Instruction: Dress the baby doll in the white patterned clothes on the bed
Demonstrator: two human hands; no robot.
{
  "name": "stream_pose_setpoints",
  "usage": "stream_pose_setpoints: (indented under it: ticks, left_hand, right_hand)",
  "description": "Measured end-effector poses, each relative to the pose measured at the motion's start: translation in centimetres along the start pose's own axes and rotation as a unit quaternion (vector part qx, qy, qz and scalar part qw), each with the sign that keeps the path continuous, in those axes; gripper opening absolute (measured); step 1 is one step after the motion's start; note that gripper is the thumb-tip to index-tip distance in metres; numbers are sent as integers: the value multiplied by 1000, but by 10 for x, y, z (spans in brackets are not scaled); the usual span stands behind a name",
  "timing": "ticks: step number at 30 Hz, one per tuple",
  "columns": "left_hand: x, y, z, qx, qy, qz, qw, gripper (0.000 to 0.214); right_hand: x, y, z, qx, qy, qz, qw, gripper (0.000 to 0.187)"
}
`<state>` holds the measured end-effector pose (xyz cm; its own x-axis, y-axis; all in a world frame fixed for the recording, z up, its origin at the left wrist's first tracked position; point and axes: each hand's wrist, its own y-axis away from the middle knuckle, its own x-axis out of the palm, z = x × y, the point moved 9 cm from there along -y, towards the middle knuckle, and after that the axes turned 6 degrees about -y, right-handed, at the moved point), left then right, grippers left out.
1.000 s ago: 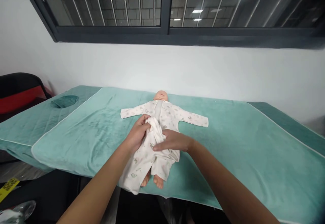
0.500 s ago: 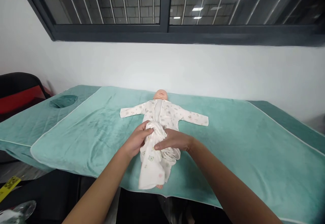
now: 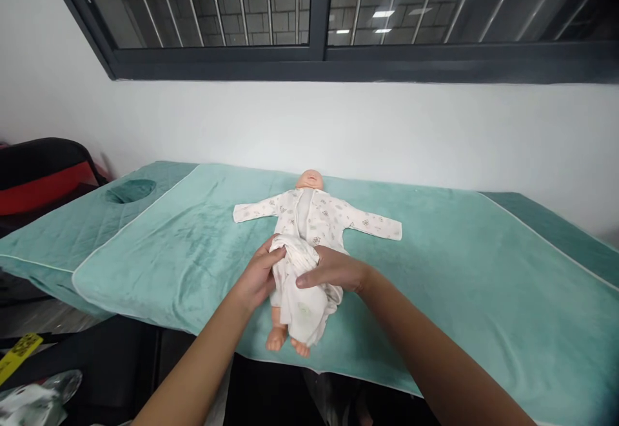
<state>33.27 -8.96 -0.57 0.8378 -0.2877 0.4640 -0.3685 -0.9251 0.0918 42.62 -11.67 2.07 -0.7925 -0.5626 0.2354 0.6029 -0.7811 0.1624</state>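
A baby doll point(image 3: 309, 181) lies face up on a teal towel point(image 3: 435, 271), head toward the wall. It wears a white printed top with sleeves spread wide. White printed trousers point(image 3: 300, 290) are bunched over its hips and thighs. My left hand point(image 3: 258, 274) grips the bunched waistband on the left. My right hand point(image 3: 333, 270) pinches the same cloth on the right. Both bare doll feet point(image 3: 285, 341) stick out below the cloth near the bed's front edge.
The towel covers a teal massage bed point(image 3: 58, 220) with a face hole point(image 3: 130, 191) at the left. A black and red chair point(image 3: 39, 174) stands beyond the bed's left end. A white wall and dark window run behind. A yellow tag point(image 3: 19, 348) lies on the floor.
The loose trouser leg that hung over the bed edge has been gathered upward. The doll's left leg and foot now show bare. Both hands stay on the waistband.
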Motion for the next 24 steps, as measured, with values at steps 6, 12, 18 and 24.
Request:
stream_pose_setpoints:
  ticks: [6, 12, 18, 24]
  left_hand:
    - [18, 13, 10, -70, -57, 101, 991, 56]
    - [10, 4, 2, -19, 25, -10, 999, 50]
    - [7, 18, 15, -45, 16, -19, 999, 51]
    - [19, 32, 6, -37, -81, 57, 994, 49]
  right_hand:
    - [-15, -4, 4, -78, -151, -97, 981, 47]
    - [-8, -4, -4, -29, -45, -54, 997, 54]
    - [-5, -3, -1, -32, -86, -24, 996, 49]
    - [-14, -5, -2, -47, -21, -124, 991, 50]
